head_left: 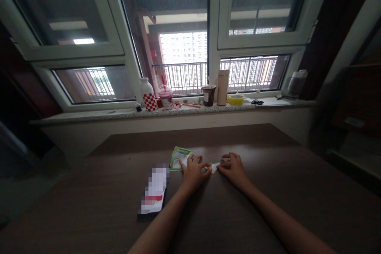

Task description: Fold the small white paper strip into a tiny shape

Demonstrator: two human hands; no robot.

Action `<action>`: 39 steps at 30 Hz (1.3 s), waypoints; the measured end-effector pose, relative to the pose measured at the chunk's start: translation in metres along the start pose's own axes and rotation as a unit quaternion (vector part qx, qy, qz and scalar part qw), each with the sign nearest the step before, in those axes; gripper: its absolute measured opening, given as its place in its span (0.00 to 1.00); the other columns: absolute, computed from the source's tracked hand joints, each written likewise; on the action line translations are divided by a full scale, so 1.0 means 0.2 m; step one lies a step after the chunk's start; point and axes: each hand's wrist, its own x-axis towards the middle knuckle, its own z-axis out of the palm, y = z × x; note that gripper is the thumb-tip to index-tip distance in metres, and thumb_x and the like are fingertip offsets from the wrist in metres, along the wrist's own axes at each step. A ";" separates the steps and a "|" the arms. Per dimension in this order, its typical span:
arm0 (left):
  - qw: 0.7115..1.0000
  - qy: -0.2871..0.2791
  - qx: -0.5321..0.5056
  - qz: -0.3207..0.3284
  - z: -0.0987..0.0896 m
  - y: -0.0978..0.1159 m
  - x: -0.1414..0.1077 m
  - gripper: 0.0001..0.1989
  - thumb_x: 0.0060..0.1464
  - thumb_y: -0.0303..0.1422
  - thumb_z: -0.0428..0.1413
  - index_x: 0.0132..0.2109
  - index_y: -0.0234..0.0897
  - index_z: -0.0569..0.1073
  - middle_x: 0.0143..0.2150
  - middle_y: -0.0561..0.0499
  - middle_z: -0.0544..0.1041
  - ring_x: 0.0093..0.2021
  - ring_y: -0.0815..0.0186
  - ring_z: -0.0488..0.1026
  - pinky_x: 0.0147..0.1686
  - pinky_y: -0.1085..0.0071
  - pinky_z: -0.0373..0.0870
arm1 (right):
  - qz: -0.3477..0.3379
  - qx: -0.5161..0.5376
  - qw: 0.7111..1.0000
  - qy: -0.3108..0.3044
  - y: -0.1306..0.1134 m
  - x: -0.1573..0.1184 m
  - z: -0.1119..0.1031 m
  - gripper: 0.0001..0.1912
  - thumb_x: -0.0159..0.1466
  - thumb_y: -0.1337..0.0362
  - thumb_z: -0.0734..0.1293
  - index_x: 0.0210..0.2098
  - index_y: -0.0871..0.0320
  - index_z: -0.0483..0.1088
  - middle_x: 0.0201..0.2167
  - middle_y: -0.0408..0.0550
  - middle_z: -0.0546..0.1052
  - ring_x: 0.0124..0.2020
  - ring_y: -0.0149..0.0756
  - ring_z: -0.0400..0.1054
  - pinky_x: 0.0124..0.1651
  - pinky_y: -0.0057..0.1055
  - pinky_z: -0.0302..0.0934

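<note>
Between my hands is a small pale piece (214,167) with a green edge, perhaps paper or a sticker; its exact kind is too small to tell. My left hand (195,172) pinches its left end between thumb and finger. At the right end, the fingertips of my right hand (233,169) are closed on it. A green and white printed card or packet (178,158) lies flat on the table, partly under the outer fingers of my left hand. To the left of my left forearm lies a phone (154,190) with its screen lit and blurred out.
The brown table (268,214) reaches toward a stone windowsill (125,115). Along the sill stand a checkered bottle (148,95), a pink drink cup (165,97), a dark cup (208,95), a tan flask (222,88), yellow tape (236,100) and black scissors (257,102).
</note>
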 end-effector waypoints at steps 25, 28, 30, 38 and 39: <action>1.000 -0.007 -0.003 -0.001 -0.02 0.01 -0.01 0.11 0.56 0.48 0.54 0.45 0.61 0.76 0.62 0.56 0.67 0.66 0.49 0.51 0.58 0.28 0.26 | 0.020 -0.046 0.998 0.026 -0.01 0.01 -0.02 0.09 0.58 0.60 0.68 0.37 0.49 0.80 0.48 0.52 0.70 0.54 0.47 0.58 0.57 0.41 0.55; 1.000 -0.009 -0.002 -0.004 -0.01 0.01 -0.01 0.12 0.55 0.48 0.55 0.46 0.61 0.76 0.62 0.56 0.67 0.66 0.49 0.51 0.58 0.29 0.25 | 0.020 -0.053 0.998 0.014 -0.02 0.01 -0.02 0.07 0.58 0.60 0.69 0.33 0.49 0.80 0.47 0.51 0.71 0.54 0.47 0.58 0.56 0.41 0.55; 1.000 -0.008 -0.001 -0.006 -0.01 0.01 -0.01 0.12 0.55 0.48 0.55 0.46 0.61 0.76 0.62 0.56 0.67 0.66 0.49 0.51 0.58 0.29 0.25 | 0.022 -0.067 0.997 0.015 -0.04 0.01 -0.01 0.06 0.58 0.59 0.69 0.32 0.49 0.79 0.45 0.52 0.71 0.53 0.48 0.59 0.55 0.41 0.55; 1.000 -0.001 0.004 0.000 0.00 0.00 0.00 0.12 0.55 0.49 0.55 0.45 0.61 0.77 0.61 0.56 0.67 0.66 0.49 0.52 0.58 0.28 0.26 | 0.012 -0.112 0.993 0.027 -0.06 0.00 0.00 0.05 0.56 0.59 0.69 0.30 0.52 0.77 0.43 0.51 0.71 0.50 0.46 0.60 0.51 0.39 0.56; 1.000 0.001 0.004 0.000 0.00 0.00 0.00 0.12 0.55 0.49 0.55 0.45 0.61 0.76 0.61 0.56 0.67 0.65 0.49 0.52 0.58 0.27 0.26 | 0.014 -0.112 0.993 0.025 -0.06 0.00 0.00 0.06 0.56 0.59 0.70 0.30 0.52 0.77 0.43 0.50 0.70 0.50 0.46 0.60 0.51 0.39 0.56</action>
